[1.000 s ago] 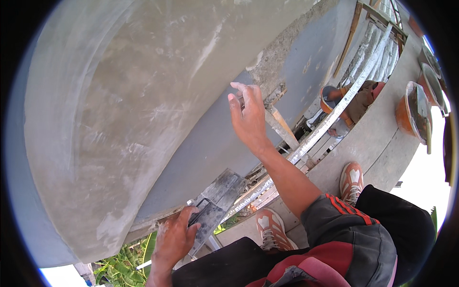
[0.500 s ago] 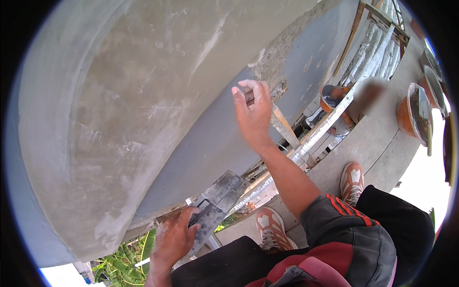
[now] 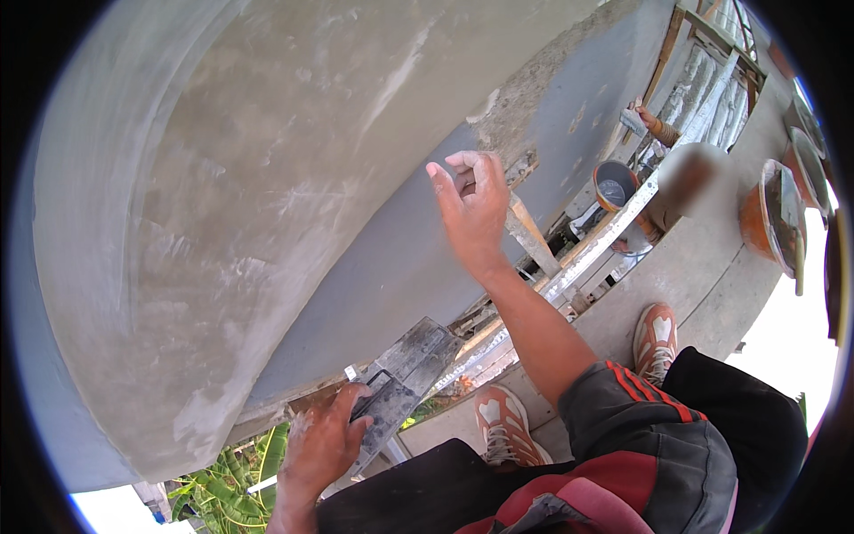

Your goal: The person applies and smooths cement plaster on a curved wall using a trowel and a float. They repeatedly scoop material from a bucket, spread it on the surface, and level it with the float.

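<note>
My left hand (image 3: 329, 427) grips a dark, plaster-stained float (image 3: 387, 405) with a looped handle, over a second flat grey board (image 3: 418, 351) at the foot of the wall. My right hand (image 3: 471, 196) is raised in the middle of the view, fingers loosely bent and apart, with white residue on the fingertips and nothing held. It is in front of a curved wall, whose upper part is damp beige-grey plaster (image 3: 222, 178) and whose band below is smooth blue-grey (image 3: 347, 276), with a rough patch (image 3: 525, 89) beside it.
A co-worker's hand (image 3: 654, 125) holds a small tool at the wall, near an orange bucket (image 3: 614, 187). More buckets (image 3: 765, 227) stand at right on the grey plank walkway (image 3: 712, 294). A long white rail (image 3: 596, 249) runs along it. Leaves (image 3: 231, 481) show below.
My right hand has shifted slightly right since a second ago, its fingers a little more bent. The co-worker's hand has risen from the bucket to the wall with a tool.
</note>
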`<state>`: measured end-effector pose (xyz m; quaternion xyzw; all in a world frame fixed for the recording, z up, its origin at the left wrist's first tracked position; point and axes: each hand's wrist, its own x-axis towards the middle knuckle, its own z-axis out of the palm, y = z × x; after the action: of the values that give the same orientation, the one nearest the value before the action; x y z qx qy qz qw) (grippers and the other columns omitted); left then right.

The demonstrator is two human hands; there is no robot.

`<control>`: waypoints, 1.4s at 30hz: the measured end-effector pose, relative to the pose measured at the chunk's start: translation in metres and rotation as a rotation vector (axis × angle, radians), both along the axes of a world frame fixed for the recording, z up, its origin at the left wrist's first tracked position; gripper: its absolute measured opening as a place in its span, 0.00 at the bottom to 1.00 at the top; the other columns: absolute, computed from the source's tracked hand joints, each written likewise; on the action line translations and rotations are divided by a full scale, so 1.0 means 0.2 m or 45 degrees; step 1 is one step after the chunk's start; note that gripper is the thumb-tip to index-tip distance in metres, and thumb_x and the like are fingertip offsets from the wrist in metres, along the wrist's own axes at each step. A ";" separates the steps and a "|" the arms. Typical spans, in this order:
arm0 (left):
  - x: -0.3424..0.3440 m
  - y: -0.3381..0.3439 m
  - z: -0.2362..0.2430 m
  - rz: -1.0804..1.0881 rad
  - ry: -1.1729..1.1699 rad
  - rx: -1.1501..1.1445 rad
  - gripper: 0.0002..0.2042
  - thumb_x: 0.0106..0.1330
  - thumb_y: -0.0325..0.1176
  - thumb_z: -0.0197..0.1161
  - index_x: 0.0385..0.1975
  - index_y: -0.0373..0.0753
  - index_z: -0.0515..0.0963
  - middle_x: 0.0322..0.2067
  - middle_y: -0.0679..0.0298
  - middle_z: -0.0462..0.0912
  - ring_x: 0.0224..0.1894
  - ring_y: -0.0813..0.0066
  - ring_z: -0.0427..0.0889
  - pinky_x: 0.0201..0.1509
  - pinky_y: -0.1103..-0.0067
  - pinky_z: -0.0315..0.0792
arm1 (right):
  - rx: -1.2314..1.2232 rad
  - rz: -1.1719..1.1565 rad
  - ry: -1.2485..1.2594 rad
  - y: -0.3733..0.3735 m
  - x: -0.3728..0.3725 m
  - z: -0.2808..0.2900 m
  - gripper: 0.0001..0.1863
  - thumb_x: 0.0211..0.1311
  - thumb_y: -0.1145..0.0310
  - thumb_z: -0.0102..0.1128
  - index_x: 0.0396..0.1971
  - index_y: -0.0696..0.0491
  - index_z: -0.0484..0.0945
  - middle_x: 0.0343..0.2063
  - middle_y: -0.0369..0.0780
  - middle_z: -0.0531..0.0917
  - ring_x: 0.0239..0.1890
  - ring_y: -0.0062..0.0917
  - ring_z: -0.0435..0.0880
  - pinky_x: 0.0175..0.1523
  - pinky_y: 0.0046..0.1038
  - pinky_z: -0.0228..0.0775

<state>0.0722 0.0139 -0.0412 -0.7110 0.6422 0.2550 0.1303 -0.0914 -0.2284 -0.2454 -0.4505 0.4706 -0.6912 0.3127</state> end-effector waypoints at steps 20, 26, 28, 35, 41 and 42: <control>0.00 0.00 0.00 -0.035 0.017 -0.006 0.18 0.72 0.32 0.72 0.59 0.46 0.78 0.49 0.48 0.90 0.52 0.40 0.88 0.54 0.52 0.80 | -0.074 0.074 0.132 -0.14 -0.01 0.01 0.06 0.73 0.71 0.68 0.45 0.54 0.82 0.43 0.40 0.77 0.39 0.30 0.80 0.47 0.37 0.76; 0.01 0.00 -0.01 -0.064 0.010 -0.008 0.18 0.73 0.33 0.71 0.60 0.46 0.77 0.47 0.48 0.90 0.51 0.39 0.89 0.53 0.52 0.80 | 0.016 0.082 0.126 -0.11 -0.04 -0.03 0.06 0.73 0.70 0.65 0.44 0.55 0.81 0.43 0.41 0.78 0.41 0.33 0.81 0.50 0.39 0.76; 0.01 0.00 -0.01 -0.062 -0.002 0.001 0.18 0.73 0.33 0.71 0.60 0.46 0.77 0.47 0.49 0.90 0.51 0.39 0.89 0.53 0.52 0.81 | 0.092 0.095 0.104 -0.06 -0.08 -0.08 0.06 0.75 0.69 0.65 0.44 0.55 0.81 0.42 0.41 0.79 0.41 0.32 0.81 0.50 0.37 0.75; 0.01 0.00 0.00 -0.054 0.000 0.029 0.19 0.72 0.32 0.72 0.61 0.46 0.76 0.47 0.49 0.90 0.50 0.39 0.88 0.52 0.52 0.80 | 0.051 0.262 -0.092 -0.06 -0.10 -0.04 0.09 0.77 0.65 0.70 0.45 0.55 0.83 0.39 0.35 0.78 0.36 0.19 0.77 0.45 0.27 0.73; 0.00 0.00 0.02 -0.062 0.032 0.017 0.19 0.73 0.32 0.71 0.61 0.47 0.75 0.46 0.49 0.90 0.50 0.39 0.88 0.51 0.52 0.80 | 0.001 0.289 -0.002 -0.16 -0.09 0.01 0.08 0.74 0.67 0.71 0.44 0.54 0.84 0.40 0.35 0.80 0.35 0.21 0.78 0.43 0.28 0.74; 0.01 0.00 0.03 -0.080 0.021 0.018 0.19 0.75 0.34 0.69 0.62 0.47 0.74 0.47 0.51 0.90 0.50 0.41 0.88 0.49 0.52 0.81 | 0.011 0.294 -0.012 -0.17 -0.09 0.01 0.08 0.74 0.67 0.71 0.44 0.54 0.84 0.40 0.35 0.80 0.35 0.21 0.79 0.43 0.28 0.74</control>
<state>0.0733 0.0142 -0.0361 -0.6875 0.6635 0.2611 0.1378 -0.1103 -0.2615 -0.2437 -0.4971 0.4169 -0.6507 0.3945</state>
